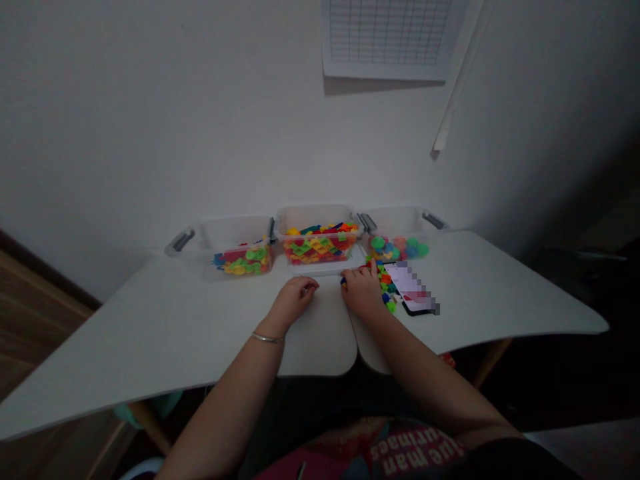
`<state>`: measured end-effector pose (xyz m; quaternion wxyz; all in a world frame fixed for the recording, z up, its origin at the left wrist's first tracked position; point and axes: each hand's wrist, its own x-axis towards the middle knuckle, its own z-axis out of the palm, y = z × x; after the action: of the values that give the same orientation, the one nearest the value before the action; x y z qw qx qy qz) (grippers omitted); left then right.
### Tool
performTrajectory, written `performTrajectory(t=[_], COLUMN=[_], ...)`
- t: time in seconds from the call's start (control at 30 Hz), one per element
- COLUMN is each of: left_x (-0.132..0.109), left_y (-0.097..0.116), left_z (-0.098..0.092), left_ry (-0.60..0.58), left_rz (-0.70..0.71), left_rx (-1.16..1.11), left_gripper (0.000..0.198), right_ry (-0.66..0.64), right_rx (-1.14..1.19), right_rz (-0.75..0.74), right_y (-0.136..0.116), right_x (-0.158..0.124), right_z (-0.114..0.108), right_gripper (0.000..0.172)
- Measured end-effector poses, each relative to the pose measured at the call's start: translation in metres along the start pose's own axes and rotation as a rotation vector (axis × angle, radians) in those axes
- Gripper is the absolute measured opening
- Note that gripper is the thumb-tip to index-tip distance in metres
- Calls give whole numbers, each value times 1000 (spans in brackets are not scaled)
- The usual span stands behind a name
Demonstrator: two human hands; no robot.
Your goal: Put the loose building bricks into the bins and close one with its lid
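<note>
Left hand: the left hand is resting on the counter with its fingers curling loosely under. Whether anything is sitting inside that curl, I cannot tell. A thin bracelet is circling the wrist.
Right hand: the right hand is lying just beside the left, its fingers bending down narrowly toward a small blue piece at the fingertips. Whether they are only touching it or pinching it, I cannot tell.
Loose pieces: a small heap of loose pieces, red, green and blue, is lying on the counter, touching the right hand's outer edge and sitting between it and the phone.
Phone: a phone is lying flat just right of the heap.
Doing it well: with things crowding this closely, the right hand is probably working best by taking one piece at a time with the fingertips, keeping the wrist low and avoiding sideways sweeps. A nudge could be sending pieces under the phone or toward the counter's near edge. The left hand is sitting close enough to be steadying.
Bins: three clear bins are standing against the wall. The left bin and the middle bin are holding bright flat pieces. The right bin is holding rounder ones.
Wall: a gridded sheet is hanging high above.
</note>
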<state>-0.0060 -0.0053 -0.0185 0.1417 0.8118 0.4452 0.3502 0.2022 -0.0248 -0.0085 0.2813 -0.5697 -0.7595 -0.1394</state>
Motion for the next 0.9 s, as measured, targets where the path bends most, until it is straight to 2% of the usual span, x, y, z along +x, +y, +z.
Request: performTrajectory(t=[0.1, 0.3, 0.47, 0.6, 0.73, 0.9], left_x=[0, 1, 0, -2, -2, 0], left_y=[0, 6, 13, 15, 14, 13], left_z=[1, 0, -3, -3, -1, 0], left_ry=[17, -18, -63, -72, -42, -21], left_rz=[-17, -16, -13, -82, -130, -136], left_rx=[-18, -138, -238, -342, -382, -368], left_gripper=[17, 27, 27, 23, 21, 31], right_ry=[37, 34, -32, -85, -123, -156], right_rx=[102, 375, 478, 519, 469, 425], right_rz=[-15, -128, -163, -187, -185, -126], right_y=[-2, -5, -10, -13, -14, -16], right_x=[2, 3, 3, 3, 2, 1], right_z=[0, 2, -1, -3, -1, 2], right_gripper=[22, 13, 7, 11, 6, 10])
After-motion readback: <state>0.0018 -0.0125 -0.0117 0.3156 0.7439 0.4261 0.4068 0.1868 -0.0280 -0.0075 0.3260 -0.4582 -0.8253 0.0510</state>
